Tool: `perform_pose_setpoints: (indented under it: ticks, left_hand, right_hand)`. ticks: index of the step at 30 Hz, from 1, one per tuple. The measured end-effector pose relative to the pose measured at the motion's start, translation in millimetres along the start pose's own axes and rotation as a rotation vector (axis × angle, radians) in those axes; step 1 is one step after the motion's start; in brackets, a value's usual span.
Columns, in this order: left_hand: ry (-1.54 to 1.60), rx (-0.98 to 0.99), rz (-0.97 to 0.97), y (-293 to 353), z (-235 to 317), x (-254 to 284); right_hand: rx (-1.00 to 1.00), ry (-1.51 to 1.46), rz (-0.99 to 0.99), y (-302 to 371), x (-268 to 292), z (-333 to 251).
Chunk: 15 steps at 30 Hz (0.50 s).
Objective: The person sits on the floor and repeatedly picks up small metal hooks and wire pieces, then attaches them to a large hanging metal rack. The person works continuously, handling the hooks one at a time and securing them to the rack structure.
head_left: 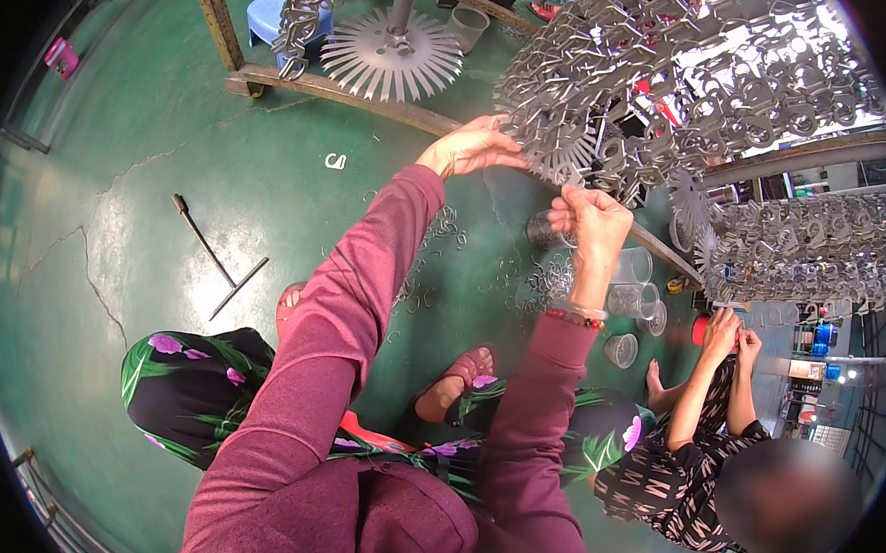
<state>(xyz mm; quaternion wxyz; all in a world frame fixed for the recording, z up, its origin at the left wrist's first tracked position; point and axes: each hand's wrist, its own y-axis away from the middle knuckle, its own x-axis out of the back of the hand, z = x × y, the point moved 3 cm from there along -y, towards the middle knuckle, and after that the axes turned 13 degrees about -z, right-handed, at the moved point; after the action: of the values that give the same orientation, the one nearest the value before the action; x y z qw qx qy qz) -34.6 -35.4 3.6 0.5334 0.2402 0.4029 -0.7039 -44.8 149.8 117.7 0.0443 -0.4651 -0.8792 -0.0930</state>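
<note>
At the rack, a slotted metal disc (pixel 573 151) with hook-shaped metal pieces on its rim hangs in front of me. My left hand (pixel 478 146) holds its left edge, some fingertips hidden among the metal. Just below the disc, my right hand (pixel 596 224) is closed in a pinch, thumb and forefinger at a small metal piece (pixel 565 179) by the lower rim. The fingers cover most of that piece. Many more hook-shaped pieces (pixel 793 105) hang in dense rows to the right. Another slotted disc (pixel 393 54), with bare teeth, is on a post at the far left.
Loose metal hooks (pixel 446 227) lie scattered on the green floor, with clear plastic cups (pixel 632 300) below my right hand. A T-shaped metal tool (pixel 230 283) lies to the left. Behind stands a blue stool (pixel 276 15). A co-worker (pixel 700 430) sits at right, hands at the rack.
</note>
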Motion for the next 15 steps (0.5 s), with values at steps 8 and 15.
perform_pose_setpoints:
  ticks: [8, 15]
  left_hand:
    - [0.004, -0.007, 0.032, 0.8, -1.1, -6.1]
    - [-0.011, -0.009, 0.018, -0.2, -7.3, -3.0]
  right_hand:
    - [0.329, -0.139, 0.229, -27.9, -25.3, 27.1]
    - [0.478, 0.058, 0.298, -37.6, -30.1, 36.4]
